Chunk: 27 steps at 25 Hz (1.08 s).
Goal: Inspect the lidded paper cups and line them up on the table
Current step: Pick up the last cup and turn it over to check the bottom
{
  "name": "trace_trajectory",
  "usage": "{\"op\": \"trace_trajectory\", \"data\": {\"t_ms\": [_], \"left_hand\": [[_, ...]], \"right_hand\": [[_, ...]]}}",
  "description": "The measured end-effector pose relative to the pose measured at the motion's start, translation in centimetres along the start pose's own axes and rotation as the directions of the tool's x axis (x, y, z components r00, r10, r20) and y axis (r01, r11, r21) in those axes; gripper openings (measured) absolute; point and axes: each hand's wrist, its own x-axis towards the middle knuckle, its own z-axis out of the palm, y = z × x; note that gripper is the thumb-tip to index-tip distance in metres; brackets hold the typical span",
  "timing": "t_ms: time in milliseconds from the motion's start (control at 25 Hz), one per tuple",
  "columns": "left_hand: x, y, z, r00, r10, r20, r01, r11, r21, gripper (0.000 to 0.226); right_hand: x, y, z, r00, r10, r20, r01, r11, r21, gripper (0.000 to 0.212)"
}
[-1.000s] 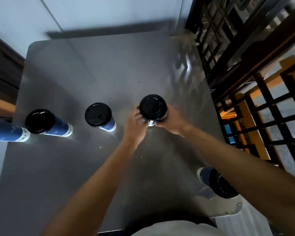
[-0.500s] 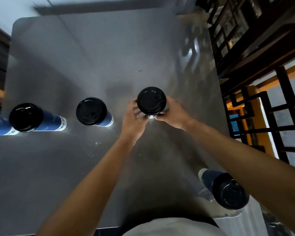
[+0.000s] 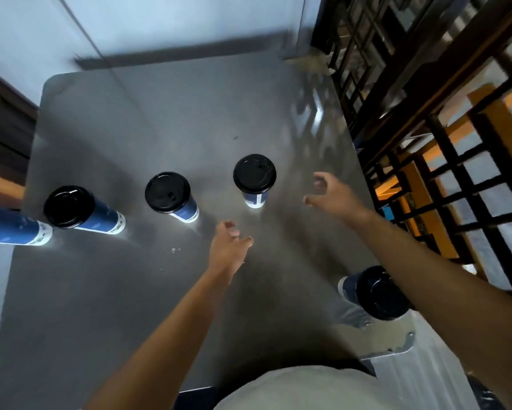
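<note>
Several blue paper cups with black lids stand upright in a row across the grey table (image 3: 166, 113). The rightmost of the row (image 3: 254, 176) stands free, with a second cup (image 3: 168, 193) and a third cup (image 3: 69, 207) to its left and another (image 3: 9, 227) cut off at the left edge. One more cup (image 3: 376, 292) stands apart near the table's right front corner, under my right forearm. My left hand (image 3: 229, 247) hovers below the rightmost cup, fingers relaxed, holding nothing. My right hand (image 3: 333, 195) hovers to that cup's right, fingers spread and loosely curved, empty.
A dark wooden lattice screen (image 3: 426, 128) runs along the table's right side. A pale wall (image 3: 160, 25) lies behind the table. Small crumbs (image 3: 173, 250) lie on the tabletop near the middle.
Both hands have let go of the rightmost cup and drawn back from it, the left toward me, the right off to the right. The cup stays standing in the row.
</note>
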Motion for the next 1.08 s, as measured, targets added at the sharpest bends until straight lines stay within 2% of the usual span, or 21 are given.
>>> {"op": "trace_trajectory", "data": {"t_ms": [120, 280, 360, 480, 560, 640, 720, 800, 960, 1080], "left_hand": [[-3.0, -2.0, 0.3, 0.987, 0.122, 0.107, -0.131, 0.988, 0.081, 0.029], [-7.4, -1.8, 2.4, 0.888, 0.319, 0.332, -0.384, 0.911, 0.151, 0.023], [-9.2, -1.6, 4.1, 0.818, 0.384, 0.428, -0.469, 0.876, 0.112, 0.032], [-11.8, -2.1, 6.9, 0.743, 0.436, 0.508, -0.564, 0.816, 0.124, 0.069], [-13.1, -2.4, 8.6, 0.7, 0.468, 0.539, -0.621, 0.771, 0.138, 0.084], [-14.4, -2.5, 10.1, 0.692, 0.477, 0.542, -0.623, 0.773, 0.116, 0.09], [-15.1, -2.5, 11.6, 0.715, 0.472, 0.516, -0.598, 0.795, 0.101, 0.094], [-15.6, -2.7, 13.3, 0.745, 0.476, 0.467, -0.588, 0.8, 0.121, 0.098], [-16.6, -3.5, 16.2, 0.788, 0.494, 0.368, -0.554, 0.829, 0.075, 0.098], [-18.5, -3.6, 17.2, 0.837, 0.476, 0.271, -0.504, 0.863, 0.041, 0.082]], "right_hand": [[-4.7, 1.7, -2.2, 0.984, 0.026, -0.176, -0.005, 0.993, 0.121, 0.056], [-12.2, 4.5, -3.4, 0.94, 0.036, -0.341, 0.034, 0.98, 0.197, 0.037], [-15.1, 6.6, -3.4, 0.907, 0.07, -0.415, 0.026, 0.975, 0.222, 0.028], [-18.9, 10.2, -3.5, 0.855, 0.126, -0.502, 0.047, 0.947, 0.318, 0.016], [-20.2, 12.7, -3.2, 0.877, 0.154, -0.455, 0.039, 0.921, 0.387, 0.018], [-20.7, 15.1, -2.4, 0.933, 0.113, -0.343, 0.054, 0.896, 0.441, 0.026], [-20.5, 17.9, -1.8, 0.966, -0.038, -0.254, 0.124, 0.935, 0.331, 0.053], [-19.6, 20.0, -1.8, 0.962, -0.212, -0.175, 0.246, 0.947, 0.205, 0.078], [-19.0, 20.3, -3.1, 0.932, -0.359, -0.042, 0.361, 0.926, 0.11, 0.074], [-18.0, 20.8, -3.8, 0.892, -0.449, 0.04, 0.437, 0.883, 0.173, 0.067]]}}
